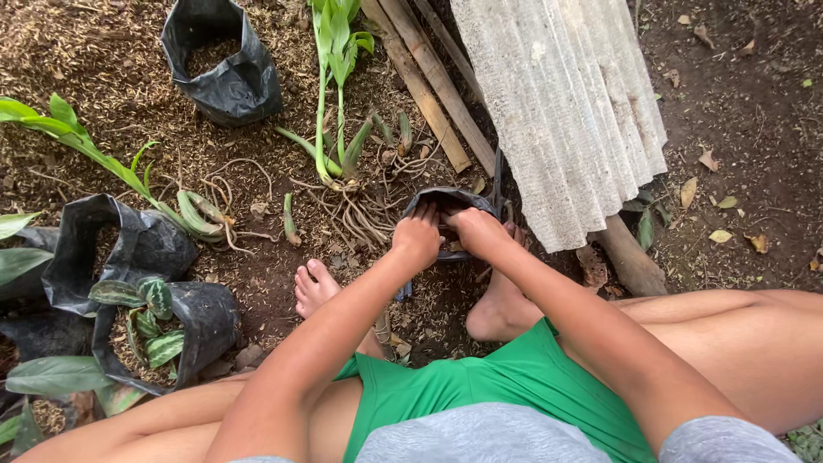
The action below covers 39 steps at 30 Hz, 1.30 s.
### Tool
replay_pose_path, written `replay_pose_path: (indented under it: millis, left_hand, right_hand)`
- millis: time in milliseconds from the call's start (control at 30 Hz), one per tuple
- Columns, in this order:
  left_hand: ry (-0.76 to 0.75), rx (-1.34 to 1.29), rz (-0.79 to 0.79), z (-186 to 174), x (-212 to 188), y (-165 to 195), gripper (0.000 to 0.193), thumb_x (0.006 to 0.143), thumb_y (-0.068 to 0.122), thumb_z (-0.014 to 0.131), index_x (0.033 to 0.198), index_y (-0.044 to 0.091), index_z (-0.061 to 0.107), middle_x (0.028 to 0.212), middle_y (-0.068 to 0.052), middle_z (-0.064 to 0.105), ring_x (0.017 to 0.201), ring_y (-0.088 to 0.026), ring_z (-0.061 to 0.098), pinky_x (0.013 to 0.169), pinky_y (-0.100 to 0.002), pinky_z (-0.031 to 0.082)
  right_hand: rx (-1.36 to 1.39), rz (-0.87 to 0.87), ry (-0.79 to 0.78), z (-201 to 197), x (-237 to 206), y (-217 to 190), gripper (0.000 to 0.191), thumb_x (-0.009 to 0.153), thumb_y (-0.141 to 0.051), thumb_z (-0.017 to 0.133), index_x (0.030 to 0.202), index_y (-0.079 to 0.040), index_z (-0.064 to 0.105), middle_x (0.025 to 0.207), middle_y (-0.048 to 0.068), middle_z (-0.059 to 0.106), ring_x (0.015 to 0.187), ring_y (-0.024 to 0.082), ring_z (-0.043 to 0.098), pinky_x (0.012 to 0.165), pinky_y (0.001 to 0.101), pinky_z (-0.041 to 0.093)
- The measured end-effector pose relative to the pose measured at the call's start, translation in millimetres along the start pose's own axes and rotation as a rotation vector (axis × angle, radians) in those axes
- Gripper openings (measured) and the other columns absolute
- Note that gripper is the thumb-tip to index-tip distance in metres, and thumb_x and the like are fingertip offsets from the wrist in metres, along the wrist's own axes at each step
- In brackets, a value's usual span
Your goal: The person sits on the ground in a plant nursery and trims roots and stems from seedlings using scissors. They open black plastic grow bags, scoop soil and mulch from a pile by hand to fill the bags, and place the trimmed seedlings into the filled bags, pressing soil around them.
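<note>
Two hands, left hand (417, 237) and right hand (474, 230), fingers curled gripping one black bag (452, 201); three more bags nearby.

I see both hands pressed into a small black bag (452, 202) on the ground between my bare feet. My left hand (417, 237) curls over the bag's near left rim; my right hand (474, 230) sits just beside it, fingers inside the opening. A bare-rooted plant (336, 51) lies just left of the bag. Another black bag (225, 60) of soil stands farther off, a potted leafy one (159, 330) by my left knee. A grey corrugated sheet (566, 103) leans over bamboo poles (429, 81).
</note>
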<state>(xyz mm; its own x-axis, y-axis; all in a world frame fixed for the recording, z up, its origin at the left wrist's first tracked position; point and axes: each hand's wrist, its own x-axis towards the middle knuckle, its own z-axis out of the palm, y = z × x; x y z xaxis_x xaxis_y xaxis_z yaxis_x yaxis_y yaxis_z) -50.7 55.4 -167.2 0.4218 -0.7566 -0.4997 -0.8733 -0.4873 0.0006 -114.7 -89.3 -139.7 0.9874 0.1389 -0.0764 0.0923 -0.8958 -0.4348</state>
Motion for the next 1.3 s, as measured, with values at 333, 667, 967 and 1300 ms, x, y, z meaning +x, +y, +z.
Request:
replay_pose_path:
  millis: [333,667,967,1300]
  left_hand:
    - [0.04,-0.144,0.279,-44.8,-55.6,-15.7,0.052,0.088,0.055,0.073,0.104,0.006,0.071,0.112,-0.009,0.07,0.112,-0.028,0.066,0.097,-0.04,0.052]
    - [0.467,-0.149,0.333,10.4,-27.0,-11.2,0.024,0.08,0.018,0.08,0.1,0.01,0.07,0.102,-0.006,0.067,0.102,-0.025,0.066,0.083,-0.039,0.056]
    - [0.375,-0.505,0.338,-38.0,-38.1,-54.5,0.055,0.084,0.055,0.074,0.103,0.004,0.071,0.104,-0.013,0.066,0.103,-0.032,0.064,0.089,-0.045,0.054]
    - [0.182,-0.215,0.079,18.8,-21.7,-10.4,0.126,0.082,0.09,0.042,0.153,-0.012,0.025,0.162,-0.026,0.028,0.152,-0.037,0.024,0.123,-0.044,0.019]
  right_hand:
    - [0.341,0.077,-0.166,-43.9,-28.2,6.3,0.027,0.074,0.004,0.056,0.089,-0.002,0.077,0.085,0.02,0.076,0.081,0.037,0.074,0.077,0.0434,0.059]
    - [0.28,0.002,0.064,4.5,6.2,16.4,0.013,0.088,-0.004,0.061,0.099,0.004,0.062,0.1,0.025,0.065,0.098,0.045,0.063,0.085,0.0505,0.052]
    - [0.124,0.277,-0.416,-27.6,58.7,-0.2,0.026,0.086,-0.01,0.057,0.103,-0.002,0.075,0.101,0.027,0.073,0.098,0.043,0.07,0.087,0.0495,0.056]
    - [0.331,0.508,0.126,-38.4,213.4,-16.9,0.069,0.08,-0.046,0.084,0.118,0.006,0.059,0.097,0.022,0.073,0.083,0.031,0.072,0.071,0.0446,0.059]
